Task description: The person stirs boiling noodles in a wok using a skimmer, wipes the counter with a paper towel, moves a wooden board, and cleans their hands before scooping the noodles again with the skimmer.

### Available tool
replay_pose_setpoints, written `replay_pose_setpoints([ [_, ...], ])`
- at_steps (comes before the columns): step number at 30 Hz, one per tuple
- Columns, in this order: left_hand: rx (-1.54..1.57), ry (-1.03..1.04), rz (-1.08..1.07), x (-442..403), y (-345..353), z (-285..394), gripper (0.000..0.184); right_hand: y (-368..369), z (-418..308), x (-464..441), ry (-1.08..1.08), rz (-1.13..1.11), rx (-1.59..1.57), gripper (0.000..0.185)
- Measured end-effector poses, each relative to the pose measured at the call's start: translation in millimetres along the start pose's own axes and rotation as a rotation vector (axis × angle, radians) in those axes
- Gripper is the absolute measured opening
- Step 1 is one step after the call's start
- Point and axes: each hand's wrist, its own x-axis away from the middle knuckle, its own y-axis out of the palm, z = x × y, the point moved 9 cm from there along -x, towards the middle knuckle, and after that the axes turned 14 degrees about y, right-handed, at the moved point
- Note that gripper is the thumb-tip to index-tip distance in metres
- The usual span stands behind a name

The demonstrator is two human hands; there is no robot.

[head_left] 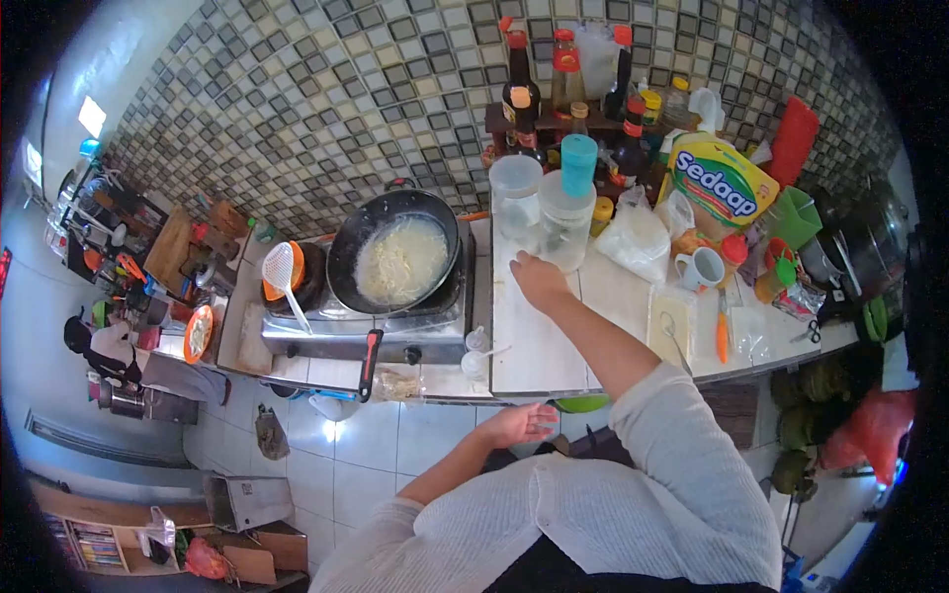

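My right hand (540, 284) is over the white-tiled counter, just in front of two clear plastic containers (519, 222). Its fingers are bent together, and what they hold, if anything, is hidden. One container has a turquoise-lidded jar (579, 163) standing on or behind it. Low in front of my body, my left hand (521, 423) hangs with its fingers stretched out and nothing in it. A black wok (344, 272) sits on the gas stove (435, 331), with pale noodle-like strands in cloudy liquid (403, 262). A white slotted spoon (281, 269) rests left of the wok.
Sauce bottles (519, 69) stand along the tiled wall. To the right are a yellow Sedaap pack (719, 186), a white mug (700, 268), an orange-handled knife (723, 334) and scissors (809, 333). Another person (119, 351) is at the far left, near an orange plate (199, 334).
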Motion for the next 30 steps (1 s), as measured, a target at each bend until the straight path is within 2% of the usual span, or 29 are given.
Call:
replay_pose_setpoints([
  [2,0.058,0.008,-0.036,-3.8,3.0,-6.9,0.04,13.3,4.0,-15.2,0.016,-0.042,0.027,0.017],
  [5,0.157,0.003,-0.083,-6.5,1.4,-19.6,0.041,57.7,27.8,-11.9,0.062,-0.049,0.133,0.027],
  [7,0.204,0.02,-0.087,-4.6,-2.7,-20.6,0.041,61.4,26.7,12.0,-0.015,0.086,-0.09,0.025],
  [8,0.247,0.036,-0.091,-3.8,-4.0,-21.4,0.042,66.7,30.2,30.2,-0.017,0.077,-0.08,0.025],
  [10,0.328,0.04,-0.081,-0.8,-8.5,-18.1,0.042,68.0,17.4,74.7,-0.249,0.069,-0.012,0.031],
  [11,0.358,0.039,-0.057,0.2,-12.8,-15.2,0.043,62.6,19.7,89.2,-0.248,0.064,-0.004,0.031],
  [13,0.407,0.034,-0.003,-2.8,-23.0,-13.2,0.044,56.4,19.8,112.6,-0.26,-0.125,-0.087,0.034],
  [14,0.416,0.03,-0.006,-7.1,-21.4,-13.3,0.044,50.8,20.3,107.8,-0.256,-0.134,-0.082,0.034],
  [16,0.423,0.014,-0.016,-12.9,-18.1,-14.0,0.041,39.5,34.2,65.9,-0.048,-0.163,-0.127,0.038],
  [18,0.484,-0.005,-0.067,-30.9,-16.6,-24.8,0.041,23.7,28.6,29.1,-0.127,0.011,-0.098,0.037],
  [21,0.44,-0.033,-0.126,-58.0,-22.8,-46.0,0.042,39.1,39.3,6.2,-0.029,-0.11,0.043,0.036],
  [24,0.408,0.005,-0.107,-70.4,-31.2,-51.5,0.043,45.4,48.5,25.7,0.097,-0.046,-0.044,0.033],
  [27,0.375,0.063,-0.11,-75.8,-26.4,-46.3,0.041,52.9,45.8,78.3,-0.05,0.053,0.063,0.032],
  [30,0.407,0.092,-0.116,-84.3,-23.4,-50.4,0.041,44.2,35.3,112.9,-0.116,-0.032,-0.036,0.032],
])
